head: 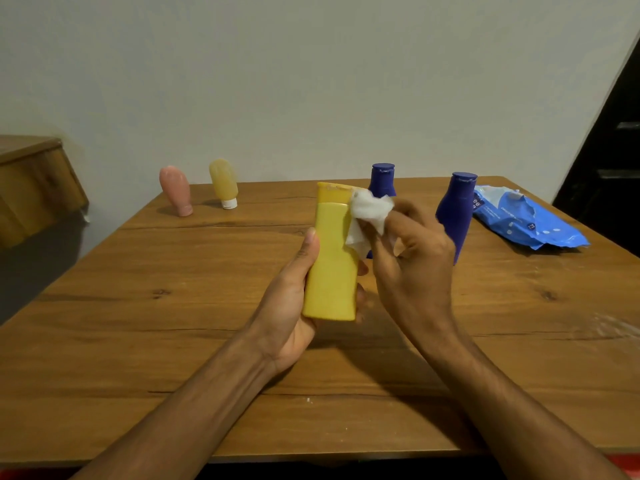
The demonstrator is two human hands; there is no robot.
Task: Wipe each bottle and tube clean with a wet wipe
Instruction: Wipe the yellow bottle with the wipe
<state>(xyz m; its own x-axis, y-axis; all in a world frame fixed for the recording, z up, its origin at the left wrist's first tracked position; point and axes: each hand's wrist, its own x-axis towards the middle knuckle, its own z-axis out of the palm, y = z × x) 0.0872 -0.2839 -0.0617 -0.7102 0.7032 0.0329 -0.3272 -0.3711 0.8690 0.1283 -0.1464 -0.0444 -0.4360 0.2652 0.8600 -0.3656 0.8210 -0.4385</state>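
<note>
Fingers (382,261) press wipe (370,211) to yellow bottle (332,265), half hiding rear blue bottle (382,181)

We note a plain pale wall (311,81) behind the wood-grain desk (138,341), a wooden unit (31,181) far left, and a dark panel (613,150) right.

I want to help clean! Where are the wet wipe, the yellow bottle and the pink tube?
wet wipe (370,211), head view, crumpled middle.
yellow bottle (332,268), head view, front face.
pink tube (175,188), head view, body.
</note>
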